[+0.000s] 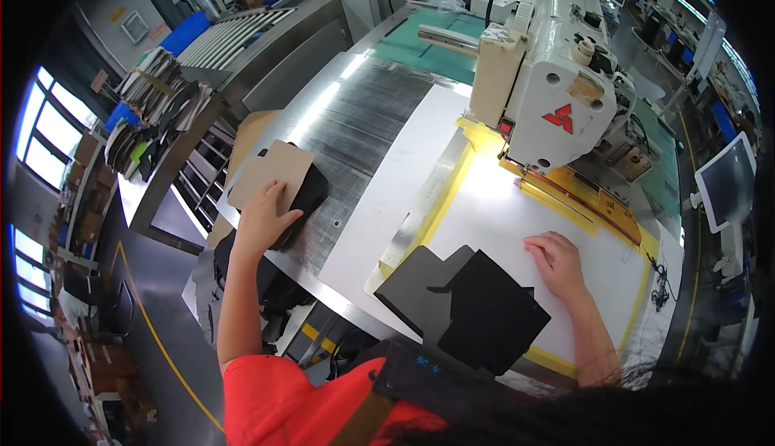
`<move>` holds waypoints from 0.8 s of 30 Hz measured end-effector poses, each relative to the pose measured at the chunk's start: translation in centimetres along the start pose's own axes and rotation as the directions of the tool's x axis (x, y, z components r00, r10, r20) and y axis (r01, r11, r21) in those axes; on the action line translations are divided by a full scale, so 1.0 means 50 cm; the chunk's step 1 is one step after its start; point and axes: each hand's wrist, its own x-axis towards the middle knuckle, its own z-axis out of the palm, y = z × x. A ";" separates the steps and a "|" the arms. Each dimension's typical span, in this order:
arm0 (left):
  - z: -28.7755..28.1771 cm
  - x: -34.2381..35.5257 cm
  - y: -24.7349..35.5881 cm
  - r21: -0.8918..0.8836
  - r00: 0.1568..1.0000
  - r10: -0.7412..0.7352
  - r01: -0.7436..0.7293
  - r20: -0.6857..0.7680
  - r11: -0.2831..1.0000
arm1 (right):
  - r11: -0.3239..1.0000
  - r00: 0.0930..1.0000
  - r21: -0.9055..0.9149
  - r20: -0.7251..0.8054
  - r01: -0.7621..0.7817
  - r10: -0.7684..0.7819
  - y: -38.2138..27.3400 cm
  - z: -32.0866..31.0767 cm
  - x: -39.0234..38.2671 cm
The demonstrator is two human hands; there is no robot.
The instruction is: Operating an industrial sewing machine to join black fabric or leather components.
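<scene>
My left hand (pixel 265 218) lies on a tan flat panel (pixel 276 173), fingers on its face and thumb stretched out to the side. Under that panel, a stack of black pieces (pixel 311 196) shows at the edge of the metal table. My right hand (pixel 559 265) rests over the white sheet (pixel 492 228) with its fingers curled together, and nothing shows in them. Between my hands, close to my body, are flat black cut pieces (pixel 492 313) overlapping a dark grey one (pixel 424 280). The white sheet has a yellow-taped frame (pixel 440 204) around it.
A large white sewing machine head (pixel 557 83) stands over the sheet, its lamp lit. An orange-yellow bar (pixel 581 204) lies below it. Left are a roller conveyor (pixel 234 38) and a rack of stacked pieces (pixel 153 107). A monitor (pixel 726 180) stands right; black cord (pixel 662 284) lies nearby.
</scene>
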 end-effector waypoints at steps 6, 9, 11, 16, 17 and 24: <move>-0.056 0.007 0.013 -0.072 0.964 -0.074 0.057 -0.254 0.996 | 0.999 0.993 0.003 -0.112 0.038 -0.037 0.033 0.009 -0.027; -0.101 -0.009 0.058 -0.377 0.916 -0.098 -0.061 -0.389 0.924 | 1.000 0.992 0.031 -0.124 -0.002 0.006 0.025 0.001 -0.026; -0.118 -0.029 0.107 -0.548 0.934 0.021 -0.227 -0.356 0.805 | 0.999 0.993 0.049 -0.120 0.014 -0.008 0.007 -0.004 -0.019; -0.130 -0.065 0.246 -0.879 0.776 0.604 -0.403 -0.181 0.254 | 0.982 0.980 0.175 -0.193 0.076 -0.041 -0.088 -0.054 -0.030; -0.125 -0.064 0.272 -0.889 0.711 0.691 -0.393 -0.131 0.236 | 0.974 0.967 0.183 -0.237 0.136 -0.091 -0.106 -0.072 -0.036; -0.047 -0.081 0.422 -0.914 0.538 0.843 -0.328 0.026 0.238 | 0.913 0.960 0.323 0.207 -0.250 0.189 -0.144 -0.176 -0.224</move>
